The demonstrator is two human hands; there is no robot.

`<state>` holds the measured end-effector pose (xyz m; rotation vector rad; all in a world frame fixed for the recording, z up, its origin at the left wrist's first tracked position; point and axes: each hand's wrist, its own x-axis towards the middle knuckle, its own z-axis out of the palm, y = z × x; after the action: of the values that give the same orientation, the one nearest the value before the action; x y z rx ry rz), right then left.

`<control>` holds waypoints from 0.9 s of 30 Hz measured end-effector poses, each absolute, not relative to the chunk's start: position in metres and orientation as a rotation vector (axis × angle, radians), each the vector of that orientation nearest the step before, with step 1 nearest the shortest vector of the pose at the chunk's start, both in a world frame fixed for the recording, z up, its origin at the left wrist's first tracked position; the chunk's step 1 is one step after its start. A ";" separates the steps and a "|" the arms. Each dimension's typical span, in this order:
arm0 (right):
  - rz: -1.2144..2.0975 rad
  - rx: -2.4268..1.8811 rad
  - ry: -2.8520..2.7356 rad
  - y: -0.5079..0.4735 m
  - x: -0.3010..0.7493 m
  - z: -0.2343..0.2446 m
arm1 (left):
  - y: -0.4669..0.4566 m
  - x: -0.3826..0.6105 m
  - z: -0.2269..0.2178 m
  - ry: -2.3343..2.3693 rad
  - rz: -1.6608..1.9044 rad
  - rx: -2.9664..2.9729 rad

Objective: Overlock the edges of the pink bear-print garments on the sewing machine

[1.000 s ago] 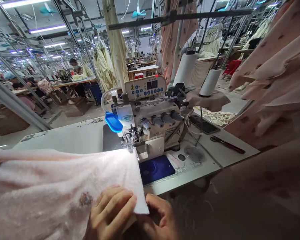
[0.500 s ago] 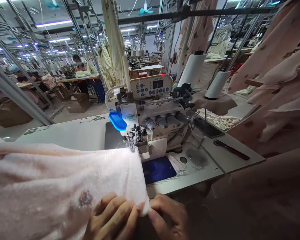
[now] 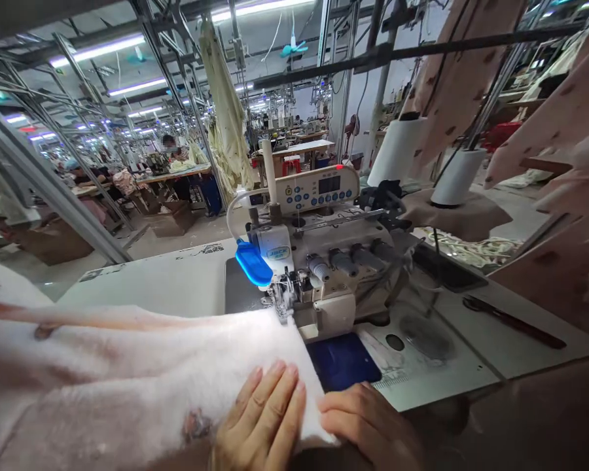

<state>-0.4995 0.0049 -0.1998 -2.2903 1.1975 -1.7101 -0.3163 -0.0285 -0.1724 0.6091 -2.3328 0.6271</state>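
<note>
A fluffy pale pink fabric (image 3: pixel 127 373) lies across the sewing table, its far right corner under the presser foot of the white overlock sewing machine (image 3: pixel 319 268). My left hand (image 3: pixel 262 418) lies flat on the fabric's near right corner with fingers stretched out together. My right hand (image 3: pixel 370 425) rests at the fabric's right edge, fingers curled and touching the corner. A blue guard (image 3: pixel 252 263) sticks out from the machine's left side.
Two white thread cones (image 3: pixel 397 152) stand behind the machine. Dark scissors (image 3: pixel 513 322) lie on the table (image 3: pixel 471 353) at right. Pink garments (image 3: pixel 564 196) hang at right. A person sits at a far workstation at left.
The view has shifted so the machine sits further right. My left hand has flattened on top of the fabric, and the fabric's far corner has slid up to the presser foot.
</note>
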 end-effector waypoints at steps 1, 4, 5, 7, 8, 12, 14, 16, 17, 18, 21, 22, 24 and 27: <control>-1.709 -2.325 1.194 0.004 -0.499 -0.199 | -0.030 -0.314 -0.168 -2.397 0.643 0.617; -1.702 -2.351 1.247 0.000 -0.498 -0.195 | -0.033 -0.308 -0.152 -2.519 0.675 0.629; -1.703 -2.349 1.264 -0.001 -0.498 -0.194 | -0.035 -0.307 -0.147 -2.539 0.678 0.637; -1.659 -2.351 1.286 -0.004 -0.497 -0.190 | -0.039 -0.306 -0.141 -2.571 0.659 0.673; -1.639 -2.352 1.292 -0.006 -0.496 -0.189 | -0.042 -0.306 -0.140 -2.583 0.639 0.693; -1.705 -2.357 1.247 -0.021 -0.495 -0.185 | -0.051 -0.308 -0.138 -2.569 0.607 0.766; -1.746 -2.378 1.207 -0.031 -0.496 -0.184 | -0.056 -0.308 -0.138 -2.585 0.629 0.827; -1.759 -2.390 1.216 -0.040 -0.497 -0.184 | -0.063 -0.307 -0.137 -2.619 0.639 0.897; -1.764 -2.391 1.235 -0.044 -0.498 -0.184 | -0.066 -0.307 -0.138 -2.635 0.642 0.920; -1.765 -2.390 1.259 -0.048 -0.499 -0.183 | -0.071 -0.306 -0.138 -2.646 0.644 0.936; -1.745 -2.391 1.295 -0.060 -0.499 -0.180 | -0.084 -0.306 -0.138 -2.647 0.652 0.923; -1.721 -2.390 1.316 -0.063 -0.498 -0.178 | -0.088 -0.307 -0.137 -2.646 0.651 0.916; -1.687 -2.365 1.362 -0.067 -0.495 -0.175 | -0.096 -0.310 -0.132 -2.635 0.621 0.917; -1.782 -2.273 1.456 -0.066 -0.491 -0.178 | -0.106 -0.316 -0.119 -2.715 0.353 1.058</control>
<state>-0.4906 -0.0655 -0.1778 -2.2734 1.4559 -1.7818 -0.3162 -0.1055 -0.1192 1.0578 -2.7148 0.3532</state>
